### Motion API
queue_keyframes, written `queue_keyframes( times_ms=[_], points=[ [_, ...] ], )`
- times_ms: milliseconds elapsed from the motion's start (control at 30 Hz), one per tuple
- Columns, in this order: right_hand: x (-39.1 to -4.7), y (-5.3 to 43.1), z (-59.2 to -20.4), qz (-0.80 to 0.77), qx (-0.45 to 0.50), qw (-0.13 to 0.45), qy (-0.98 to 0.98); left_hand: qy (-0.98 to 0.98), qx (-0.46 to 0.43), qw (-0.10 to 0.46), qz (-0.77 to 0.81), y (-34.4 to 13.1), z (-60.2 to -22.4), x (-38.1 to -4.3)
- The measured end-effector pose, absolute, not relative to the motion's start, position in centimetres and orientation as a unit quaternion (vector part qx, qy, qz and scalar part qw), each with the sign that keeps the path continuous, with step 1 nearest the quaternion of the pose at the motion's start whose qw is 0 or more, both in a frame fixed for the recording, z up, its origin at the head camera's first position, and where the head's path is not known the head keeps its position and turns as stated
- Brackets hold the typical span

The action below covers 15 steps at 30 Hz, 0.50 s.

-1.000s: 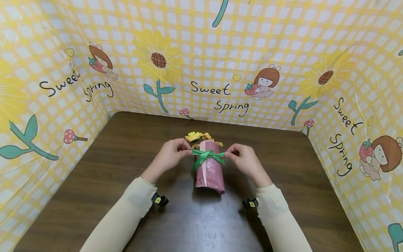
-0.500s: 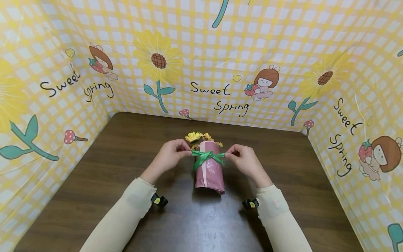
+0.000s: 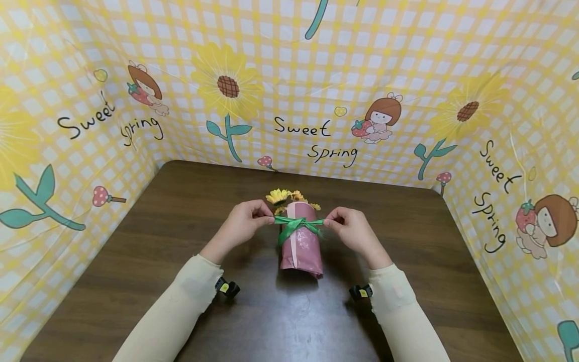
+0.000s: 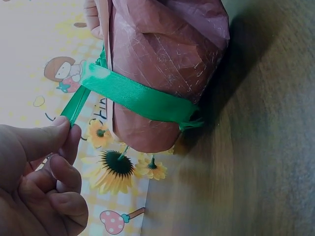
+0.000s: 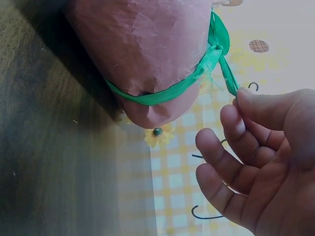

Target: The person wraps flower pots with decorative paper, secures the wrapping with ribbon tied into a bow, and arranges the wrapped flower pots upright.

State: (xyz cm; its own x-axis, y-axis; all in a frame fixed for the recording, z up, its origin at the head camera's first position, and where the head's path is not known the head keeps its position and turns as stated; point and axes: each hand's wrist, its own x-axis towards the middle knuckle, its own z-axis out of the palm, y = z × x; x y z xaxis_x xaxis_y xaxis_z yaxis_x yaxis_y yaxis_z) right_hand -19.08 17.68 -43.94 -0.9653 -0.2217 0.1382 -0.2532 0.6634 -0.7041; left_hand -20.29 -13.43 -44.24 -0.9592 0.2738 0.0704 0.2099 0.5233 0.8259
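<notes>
A bouquet wrapped in pink paper (image 3: 307,251) lies on the table, its yellow flowers (image 3: 277,196) pointing toward the back wall. Round the wrap runs a green ribbon (image 3: 296,224), knotted on top, with a frayed tail (image 4: 191,124) hanging at one side. My left hand (image 3: 246,223) pinches one end of the ribbon between thumb and forefinger, left of the knot. On the other side my right hand (image 3: 355,229) pinches the opposite end the same way. Between the two hands the ribbon is stretched nearly straight. In the right wrist view the other fingers (image 5: 221,157) are loosely bent.
The dark wooden table (image 3: 149,241) is enclosed at the back and both sides by a yellow checked cloth (image 3: 289,90) printed with flowers and figures. Black wrist cameras (image 3: 227,288) are strapped at both cuffs.
The left hand has shifted very slightly left, drawing the ribbon a little farther out on that side. The right hand and the bouquet look almost still.
</notes>
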Motion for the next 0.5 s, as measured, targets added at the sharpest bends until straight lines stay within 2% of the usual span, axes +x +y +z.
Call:
queue_keyframes(
  times_ms=[500],
  points=[
    [-19.20, 17.74, -44.03, 0.382, 0.133, 0.016, -0.915, 0.872, 0.144, 0.028, 0.466, -13.74, -44.49, -20.28]
  ],
)
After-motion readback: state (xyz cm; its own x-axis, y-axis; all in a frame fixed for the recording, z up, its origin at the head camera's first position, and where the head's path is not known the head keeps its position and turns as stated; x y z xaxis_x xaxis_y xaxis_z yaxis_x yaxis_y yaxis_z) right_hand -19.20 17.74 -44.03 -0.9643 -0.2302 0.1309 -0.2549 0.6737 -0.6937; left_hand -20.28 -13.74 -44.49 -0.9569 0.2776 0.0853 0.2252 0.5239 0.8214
